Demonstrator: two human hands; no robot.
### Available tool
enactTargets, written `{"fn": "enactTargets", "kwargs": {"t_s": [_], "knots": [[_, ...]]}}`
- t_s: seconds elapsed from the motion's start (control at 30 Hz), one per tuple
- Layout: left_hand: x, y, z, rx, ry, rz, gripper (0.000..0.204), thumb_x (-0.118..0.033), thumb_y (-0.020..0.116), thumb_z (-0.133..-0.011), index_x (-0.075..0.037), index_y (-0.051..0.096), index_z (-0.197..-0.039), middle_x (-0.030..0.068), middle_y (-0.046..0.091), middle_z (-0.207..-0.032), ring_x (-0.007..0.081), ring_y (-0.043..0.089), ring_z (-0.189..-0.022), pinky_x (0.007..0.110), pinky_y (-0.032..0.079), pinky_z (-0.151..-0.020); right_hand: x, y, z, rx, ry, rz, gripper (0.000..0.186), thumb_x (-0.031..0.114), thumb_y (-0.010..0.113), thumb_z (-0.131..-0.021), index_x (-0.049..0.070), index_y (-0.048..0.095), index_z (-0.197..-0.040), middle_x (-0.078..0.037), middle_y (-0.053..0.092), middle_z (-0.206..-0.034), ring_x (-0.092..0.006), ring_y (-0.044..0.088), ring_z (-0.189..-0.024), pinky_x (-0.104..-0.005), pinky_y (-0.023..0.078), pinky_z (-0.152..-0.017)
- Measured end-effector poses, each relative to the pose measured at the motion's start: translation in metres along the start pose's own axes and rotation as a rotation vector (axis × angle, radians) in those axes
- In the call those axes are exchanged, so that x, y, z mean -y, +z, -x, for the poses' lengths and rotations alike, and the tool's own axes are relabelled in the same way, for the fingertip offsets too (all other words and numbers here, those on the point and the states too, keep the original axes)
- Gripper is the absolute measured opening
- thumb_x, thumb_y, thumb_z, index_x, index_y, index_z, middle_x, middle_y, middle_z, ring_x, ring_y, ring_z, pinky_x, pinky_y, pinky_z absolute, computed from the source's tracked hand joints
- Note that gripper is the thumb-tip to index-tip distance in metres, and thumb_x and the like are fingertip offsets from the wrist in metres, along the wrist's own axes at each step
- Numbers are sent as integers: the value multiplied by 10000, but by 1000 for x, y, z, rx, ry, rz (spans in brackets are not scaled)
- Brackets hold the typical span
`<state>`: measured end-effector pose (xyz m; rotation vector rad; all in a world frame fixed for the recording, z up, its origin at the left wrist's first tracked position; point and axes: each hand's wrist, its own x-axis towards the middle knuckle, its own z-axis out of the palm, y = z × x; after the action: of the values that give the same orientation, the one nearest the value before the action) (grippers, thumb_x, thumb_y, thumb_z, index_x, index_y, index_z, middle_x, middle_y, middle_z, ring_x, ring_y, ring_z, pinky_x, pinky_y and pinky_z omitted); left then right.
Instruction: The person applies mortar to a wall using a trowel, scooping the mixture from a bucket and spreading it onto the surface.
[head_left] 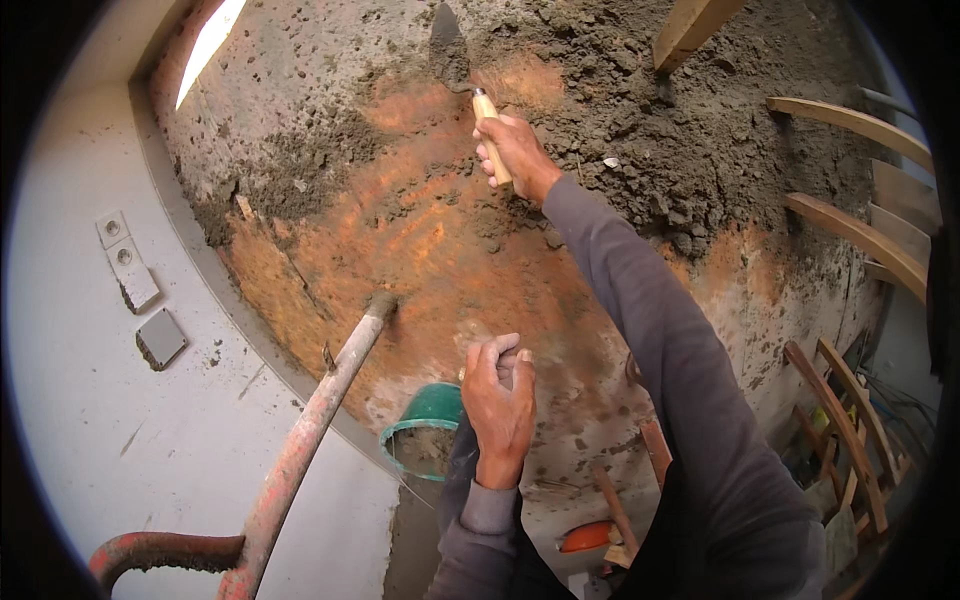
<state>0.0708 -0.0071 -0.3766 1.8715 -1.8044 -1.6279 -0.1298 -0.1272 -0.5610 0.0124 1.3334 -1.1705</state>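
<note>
My right hand (515, 155) is wrapped round the pale wooden handle of a trowel (482, 110). The trowel's pointed metal blade, smeared with grey mortar, points away from me over a reddish-brown, mortar-stained board (420, 260). To the right of the blade lies a wide heap of crumbly wet mortar (660, 140). Lower down, my left hand (498, 400) is held in front of me with curled fingers, and no object shows in it. Just left of that hand is a green bucket (436, 404) with grey mix inside, partly covered by my sleeve.
A worn red-and-white metal pole (310, 430) with a curved arm rises at lower left. White wall with sockets (125, 255) and a grey box (160, 338) lies beyond it. Wooden pieces (860, 235) jut in at right, with more timber (840, 430) below. Something orange (587, 537) sits near my body.
</note>
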Motion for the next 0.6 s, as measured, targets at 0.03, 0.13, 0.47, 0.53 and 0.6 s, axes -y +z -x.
{"fn": "enactTargets", "kwargs": {"t_s": [0.03, 0.13, 0.47, 0.53, 0.6], "knots": [[-7, 0, -1, 18, 7, -6, 200, -74, 629, -864, 30, 624, -1034, 129, 587, -949, 210, 617, -775, 324, 491, -725, 5, -3, -17, -12, 23, 30, 213, 245, 568, -910, 49, 490, -936, -28, 509, -686, -105, 487, -499, -281, 427, -404], [-15, -1, -6, 52, 8, 3, 205, -74, 629, -864, 35, 621, -1037, 132, 589, -947, 213, 615, -762, 322, 491, -715, 9, -14, -54, -159, 5, 7, 194, 219, 577, -904, 43, 501, -935, -31, 513, -680, -115, 490, -497, -292, 426, -403], [-6, 0, -10, 113, 44, -60, 224, -87, 636, -861, 38, 621, -1046, 145, 609, -915, 218, 623, -751, 328, 494, -702, -1, -75, -4, -616, -101, -399, 175, 261, 523, -931, 98, 500, -871, -9, 469, -679, -128, 457, -507, -308, 384, -421], [-6, 8, -8, 124, 47, -28, 224, -92, 633, -863, 37, 622, -1045, 145, 611, -906, 217, 622, -744, 331, 496, -703, -18, -88, 7, -661, -96, -528, 174, 259, 502, -939, 95, 493, -880, -12, 459, -681, -135, 453, -508, -321, 379, -422], [-2, 11, -6, 137, 27, -16, 225, -97, 631, -865, 37, 622, -1045, 145, 614, -899, 217, 621, -739, 333, 497, -704, -30, -82, 33, -645, -140, -582, 177, 251, 523, -910, 80, 477, -908, -28, 462, -696, -150, 456, -513, -339, 377, -425]]}}
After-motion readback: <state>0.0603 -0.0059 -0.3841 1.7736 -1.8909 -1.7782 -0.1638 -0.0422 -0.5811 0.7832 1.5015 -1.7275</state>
